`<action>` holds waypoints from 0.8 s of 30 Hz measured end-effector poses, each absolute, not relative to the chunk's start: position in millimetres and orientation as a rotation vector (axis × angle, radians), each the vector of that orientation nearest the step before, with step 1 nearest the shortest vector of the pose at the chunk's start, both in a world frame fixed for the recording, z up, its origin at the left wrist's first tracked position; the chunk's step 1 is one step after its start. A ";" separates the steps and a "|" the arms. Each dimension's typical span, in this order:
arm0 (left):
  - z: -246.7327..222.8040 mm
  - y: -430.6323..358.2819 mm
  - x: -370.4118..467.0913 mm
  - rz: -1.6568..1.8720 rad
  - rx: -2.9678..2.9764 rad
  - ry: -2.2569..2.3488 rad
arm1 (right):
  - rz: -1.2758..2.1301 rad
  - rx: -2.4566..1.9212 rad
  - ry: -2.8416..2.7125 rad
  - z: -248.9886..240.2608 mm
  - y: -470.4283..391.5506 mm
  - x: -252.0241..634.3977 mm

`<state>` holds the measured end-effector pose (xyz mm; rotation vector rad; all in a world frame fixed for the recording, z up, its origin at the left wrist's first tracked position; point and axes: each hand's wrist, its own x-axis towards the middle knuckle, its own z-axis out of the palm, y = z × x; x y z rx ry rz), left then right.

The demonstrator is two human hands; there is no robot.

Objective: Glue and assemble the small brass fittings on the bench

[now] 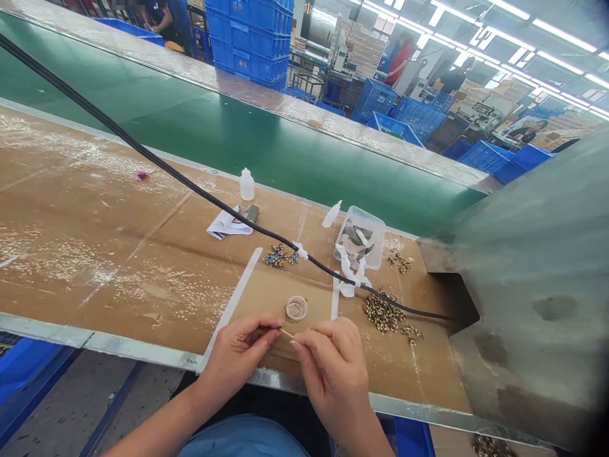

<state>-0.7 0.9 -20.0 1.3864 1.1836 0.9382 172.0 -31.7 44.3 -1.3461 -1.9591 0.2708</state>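
Between my two hands a thin yellowish stick (286, 332) is stretched, one end in each pinch. My left hand (245, 346) is closed on its left end, and my right hand (333, 362) pinches its right end. Just beyond them a small round clear cup (295, 308) sits on a taped sheet of cardboard (266, 292). A heap of small gold and black parts (383, 311) lies to the right of my right hand. Further back is a smaller group of blue and gold parts (278, 255).
A black cable (190, 184) crosses above the cardboard-covered table (118, 254). Behind stand a clear tub (375, 235), two white bottles (247, 185) and a striped cloth (228, 223). A metal panel (537, 279) rises at right. Beyond the green belt (238, 133) are blue crates and people.
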 end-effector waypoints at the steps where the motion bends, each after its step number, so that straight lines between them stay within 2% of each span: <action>1: -20.7 0.7 -0.5 0.935 1.379 1.180 | 0.274 -1.320 -1.974 44.7 -32.5 172.7; 10: -23.2 0.0 -0.3 0.981 1.351 1.184 | 0.182 -1.482 -1.696 31.6 -20.6 186.2; 24: -25.4 1.5 1.2 1.013 1.336 1.157 | 0.195 -1.599 -1.803 14.6 -12.3 184.5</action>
